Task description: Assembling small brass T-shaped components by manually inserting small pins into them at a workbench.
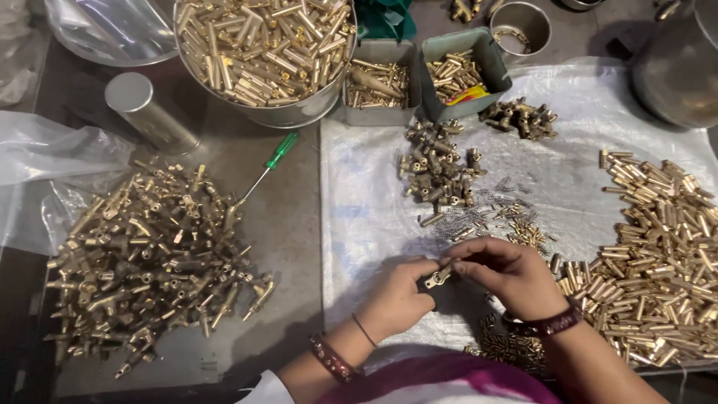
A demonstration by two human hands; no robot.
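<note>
While pinching one small brass fitting [438,277] between left hand [396,299] and right hand [510,274], sitting near round metal bowl [299,112] heaped with shiny brass tubes [265,45].

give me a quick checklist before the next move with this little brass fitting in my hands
1. Brass fitting held by both the left hand and right hand: ok.
2. Small parts heap lies just past the hands: ok.
3. Finished pile lies to the left: ok.
4. Green screwdriver lies apart from the hands, untouched: ok.
5. Fitting fully seated: cannot tell, fingers cover it.
</note>
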